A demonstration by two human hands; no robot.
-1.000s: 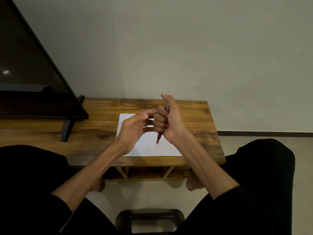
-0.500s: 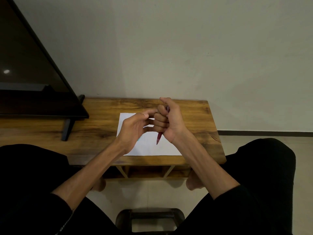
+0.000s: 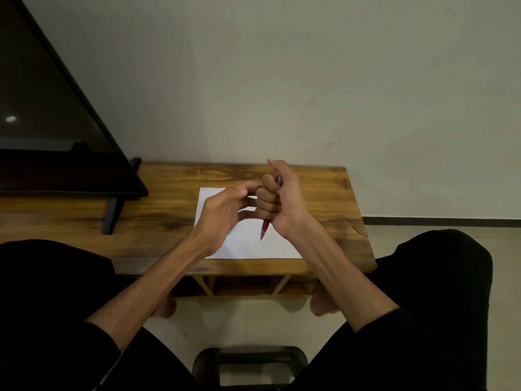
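Now gripping the red pen (image 3: 265,228) in the right hand (image 3: 284,204), with all fingers clenched round the barrel and the thumb raised. Holding it in the air over the white paper (image 3: 253,248) on the wooden counter (image 3: 169,210), apart from the sheet as far as can be told. Long axis almost along the line away from the body, with the writing tip low and toward the body, sticking out under the fist, and the back end just showing at the top of it. Left hand (image 3: 222,213) loosely stretched, gripping nothing visible, fingertips touching the right knuckles (so clearly the nearer free hand). Probably turning the pen into a writing grip next: should swing the tip down to the paper directly below, no reaching sideways needed.
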